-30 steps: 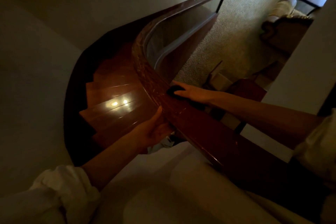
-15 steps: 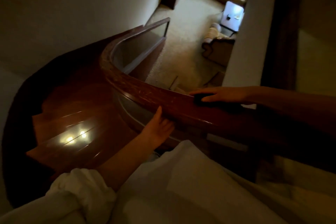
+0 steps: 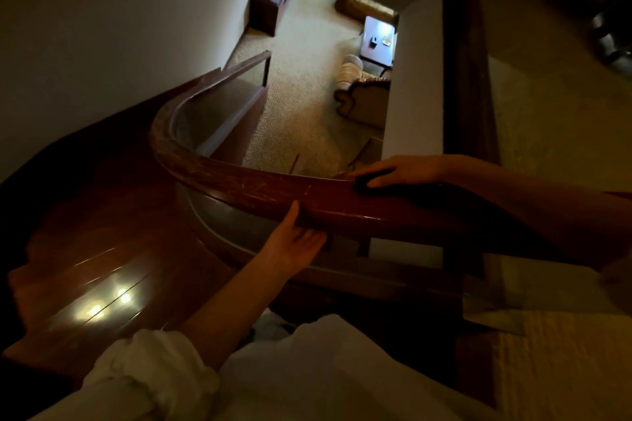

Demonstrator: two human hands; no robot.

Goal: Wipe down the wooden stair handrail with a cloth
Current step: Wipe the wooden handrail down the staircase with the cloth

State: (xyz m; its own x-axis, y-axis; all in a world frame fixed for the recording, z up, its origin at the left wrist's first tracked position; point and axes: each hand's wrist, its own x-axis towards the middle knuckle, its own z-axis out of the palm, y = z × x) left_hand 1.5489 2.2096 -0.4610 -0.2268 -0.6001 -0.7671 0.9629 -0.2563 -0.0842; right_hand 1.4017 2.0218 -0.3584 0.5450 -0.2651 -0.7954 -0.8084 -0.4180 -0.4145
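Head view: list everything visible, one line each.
handrail: 1, reddish-brown, curving across the middle
cloth: 1, dark, on the handrail, right of centre
steps: several, glossy reddish-brown, lower left
carpet: 1, beige, floor below
armchair: 1, tan, on the carpet
table: 1, pale top, beyond the armchair
cabinet: 1, dark, by the far wall
sleeve: 1, white, lower left
left hand: 1, thumb on the handrail's side, fingers beneath
right hand: 1, pressing the cloth onto the handrail
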